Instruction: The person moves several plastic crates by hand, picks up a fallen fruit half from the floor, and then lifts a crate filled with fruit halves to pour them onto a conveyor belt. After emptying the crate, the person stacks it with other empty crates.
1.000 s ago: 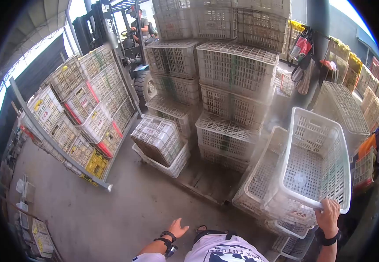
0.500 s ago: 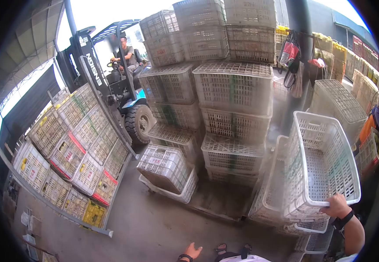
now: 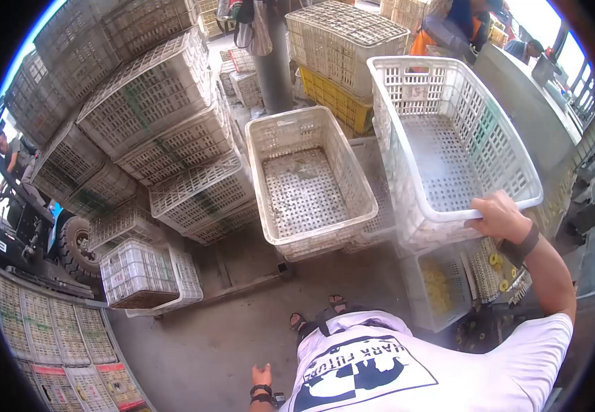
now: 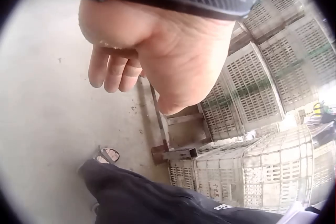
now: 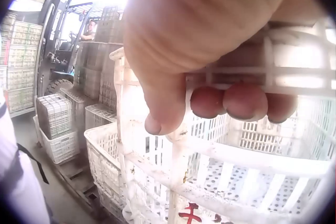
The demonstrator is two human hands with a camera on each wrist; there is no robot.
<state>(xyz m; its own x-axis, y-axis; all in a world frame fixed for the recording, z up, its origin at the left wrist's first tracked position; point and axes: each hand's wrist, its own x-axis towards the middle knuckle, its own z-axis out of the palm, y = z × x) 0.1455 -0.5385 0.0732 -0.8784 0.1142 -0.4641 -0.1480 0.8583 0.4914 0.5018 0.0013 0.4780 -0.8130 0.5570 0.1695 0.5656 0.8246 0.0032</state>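
My right hand (image 3: 500, 218) grips the near rim of a white plastic crate (image 3: 441, 161), which is empty, with a slatted wall and a perforated floor. In the right wrist view, the fingertips (image 5: 244, 100) curl under the rim bar and the thumb presses beside them; red marking shows on the crate's end. Left of it is a dirtier open crate (image 3: 304, 185) with bits of debris on its floor, set on top of others. My left hand (image 3: 261, 375) hangs low beside my body, holding nothing, its fingers loosely bent in the left wrist view.
Tall stacks of crates (image 3: 153, 103) stand to the left, with a forklift (image 3: 19, 213) and its seated driver beyond. A metal column (image 3: 273, 75) rises behind. A low crate with yellow contents (image 3: 441, 281) sits below the held one. Another person bends near a grey machine (image 3: 531, 103).
The head view has swung right and down. My right hand keeps its hold on the white crate, and a wider gap shows between it and the dirtier crate. The left hand still hangs low.
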